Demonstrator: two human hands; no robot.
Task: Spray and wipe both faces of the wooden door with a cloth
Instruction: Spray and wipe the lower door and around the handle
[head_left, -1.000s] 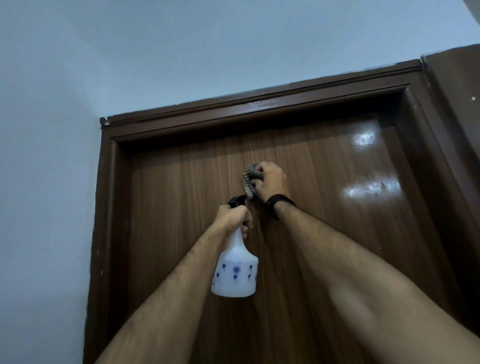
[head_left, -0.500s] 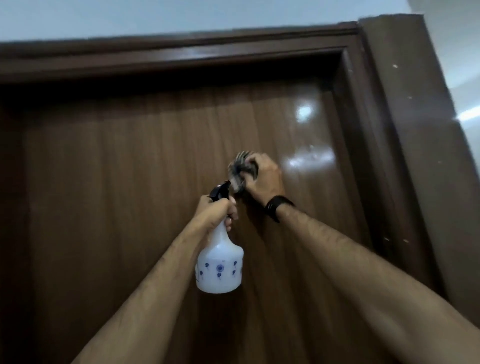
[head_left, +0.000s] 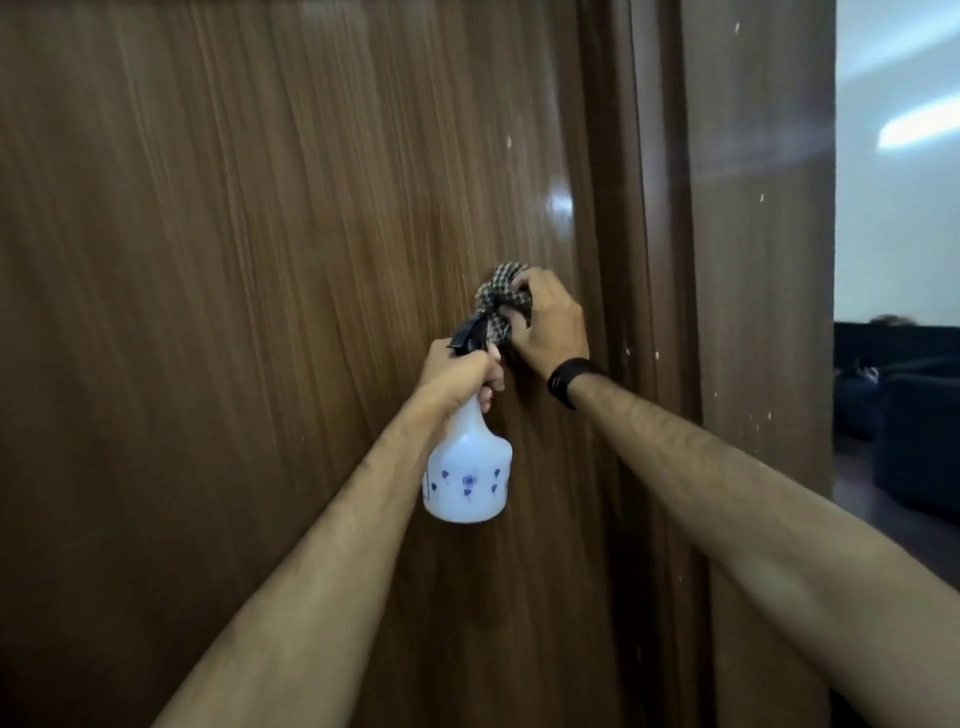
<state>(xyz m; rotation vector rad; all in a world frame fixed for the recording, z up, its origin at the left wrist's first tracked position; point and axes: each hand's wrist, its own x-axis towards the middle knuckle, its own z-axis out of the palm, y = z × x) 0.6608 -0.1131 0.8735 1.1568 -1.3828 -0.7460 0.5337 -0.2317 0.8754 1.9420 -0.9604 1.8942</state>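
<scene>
Brown wood grain fills the view: the door (head_left: 260, 260), its frame (head_left: 753, 260) just right of both hands. Left hand (head_left: 460, 371) has its fingers wrapped around the neck of a white bottle (head_left: 467, 478) hanging below them. Right hand (head_left: 545, 325) presses a bunched checked cloth (head_left: 501, 299) against the door, fingers curled tight over it.

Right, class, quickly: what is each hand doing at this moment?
Left hand: closed around the neck of the spray bottle.
Right hand: closed on the checked cloth, against the wooden door.
</scene>
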